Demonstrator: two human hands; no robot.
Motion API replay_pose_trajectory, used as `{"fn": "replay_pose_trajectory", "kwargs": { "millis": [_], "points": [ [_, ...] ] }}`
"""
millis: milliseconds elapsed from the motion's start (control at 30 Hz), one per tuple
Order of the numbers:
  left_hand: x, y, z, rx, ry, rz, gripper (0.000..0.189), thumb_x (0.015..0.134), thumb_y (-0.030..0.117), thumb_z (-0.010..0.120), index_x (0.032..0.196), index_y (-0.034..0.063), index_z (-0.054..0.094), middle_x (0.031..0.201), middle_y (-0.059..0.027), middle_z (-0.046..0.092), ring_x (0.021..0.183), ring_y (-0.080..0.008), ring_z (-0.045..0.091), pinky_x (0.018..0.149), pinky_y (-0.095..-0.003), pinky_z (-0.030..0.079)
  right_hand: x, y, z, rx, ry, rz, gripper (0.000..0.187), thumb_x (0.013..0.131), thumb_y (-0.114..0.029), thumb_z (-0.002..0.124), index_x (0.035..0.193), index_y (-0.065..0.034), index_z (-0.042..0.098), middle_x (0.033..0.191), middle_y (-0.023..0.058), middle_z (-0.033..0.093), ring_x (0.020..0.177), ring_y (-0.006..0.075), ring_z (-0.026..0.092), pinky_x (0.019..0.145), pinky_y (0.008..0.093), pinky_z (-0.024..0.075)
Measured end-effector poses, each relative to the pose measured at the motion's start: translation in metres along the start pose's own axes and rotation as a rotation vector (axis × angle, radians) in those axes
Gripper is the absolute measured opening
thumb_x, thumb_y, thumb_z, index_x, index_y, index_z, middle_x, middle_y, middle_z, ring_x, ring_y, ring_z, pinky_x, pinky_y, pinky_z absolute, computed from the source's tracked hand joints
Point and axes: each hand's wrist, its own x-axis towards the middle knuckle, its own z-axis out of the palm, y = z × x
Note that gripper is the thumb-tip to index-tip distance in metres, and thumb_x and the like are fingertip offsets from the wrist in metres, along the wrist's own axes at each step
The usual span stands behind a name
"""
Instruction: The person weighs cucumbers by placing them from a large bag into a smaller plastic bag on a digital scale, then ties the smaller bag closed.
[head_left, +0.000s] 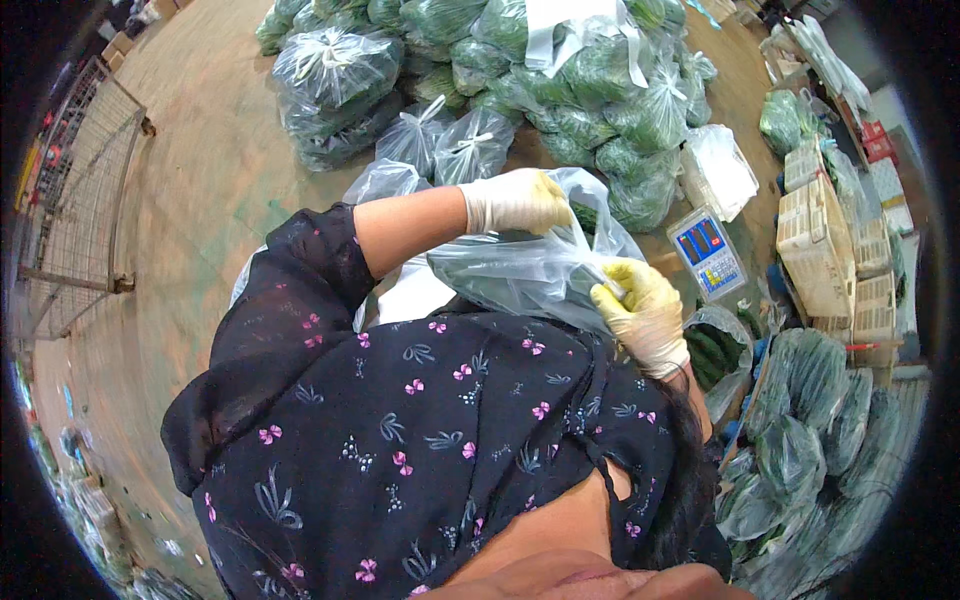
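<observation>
A clear plastic bag (510, 274) with dark green contents lies right in front of my body. My left hand (521, 201), in a whitish, yellow-stained glove, grips the gathered top of this bag at its far side. My right hand (641, 315), gloved the same way, pinches a stretched, twisted strand of the plastic at the near right. The film is pulled taut between both hands. Just beyond stand two knotted clear bags (472, 146). To the right of the bag is a weighing-scale display with keypad (706, 251).
A large heap of bagged green vegetables (585, 112) fills the floor ahead. An open sack of dark green cucumber-like vegetables (712, 352) sits by my right arm. Plastic crates (817, 240) and long bagged greens (810, 390) line the right side. A wire cage trolley (75, 202) stands left.
</observation>
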Motion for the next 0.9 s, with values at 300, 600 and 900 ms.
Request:
{"fn": "replay_pose_trajectory", "kwargs": {
  "millis": [300, 600, 900],
  "points": [
    [-0.005, -0.015, 0.013, -0.575, 0.081, 0.078, 0.018, 0.076, 0.011, 0.056, 0.076, -0.0049, 0.066, 0.067, -0.0133, 0.063, 0.057, -0.0161, 0.058, 0.055, -0.0249, 0.047, -0.019, 0.029, 0.007, 0.570, -0.074, 0.266, 0.013, 0.081, -0.012, 0.064, 0.087, -0.0012, 0.062, 0.071, 0.0058, 0.064, 0.065, 0.0121, 0.060, 0.059, 0.0245, 0.0468],
    [-0.042, 0.069, 0.035, -0.680, -0.315, 0.050, 0.028, 0.078, 0.007, 0.052, 0.103, -0.0001, 0.063, 0.100, -0.0080, 0.063, 0.091, -0.0150, 0.059, 0.086, -0.0283, 0.044, -0.011, 0.022, 0.008, 1.709, -0.006, 0.191, 0.059, 0.082, -0.009, 0.059, 0.134, -0.0033, 0.033, 0.115, 0.0156, 0.054, 0.076, 0.0113, 0.056, 0.061, 0.0215, 0.0455],
    [-0.035, 0.081, 0.034, -0.640, -0.211, -0.079, 0.032, 0.077, 0.005, 0.047, 0.105, 0.0000, 0.062, 0.101, -0.0058, 0.064, 0.091, -0.0155, 0.059, 0.079, -0.0253, 0.046, -0.027, 0.033, 0.006, 1.667, -0.176, -0.087, 0.078, 0.078, -0.016, 0.063, 0.142, -0.0074, 0.020, 0.134, 0.0166, 0.041, 0.076, 0.0185, 0.062, 0.066, 0.0251, 0.0492]
  ]
}}
